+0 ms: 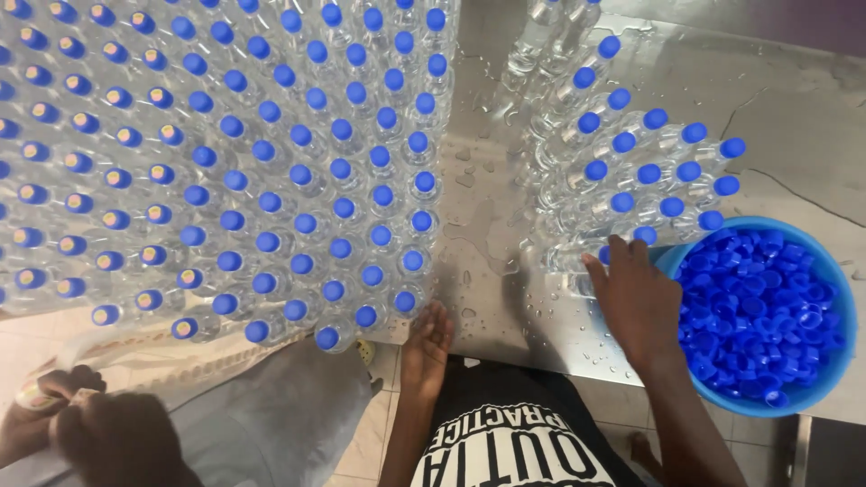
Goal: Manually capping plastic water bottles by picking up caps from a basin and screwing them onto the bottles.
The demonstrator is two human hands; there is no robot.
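Water bottles (631,176) with blue screw caps stand in a small cluster just beyond the right hand (636,302), on a wet steel table (492,234). That hand lies flat, fingers stretched forward and loosely together, fingertips touching the nearest bottles of the cluster; it grips nothing. Each bottle stands upright, its long axis pointing up toward the camera, so only caps and shoulders show. Touching the right side of that hand sits a blue bowl (843,361) heaped with loose blue caps (758,316).

The left hand (426,347) rests at the near table edge, palm up and half open, empty, just beside the front row of a far larger block of capped bottles (225,162) spreading away to its left. The right hand is clearly the nearer one to the small cluster. At the lower left, another person's hands (81,424) work apart from these.
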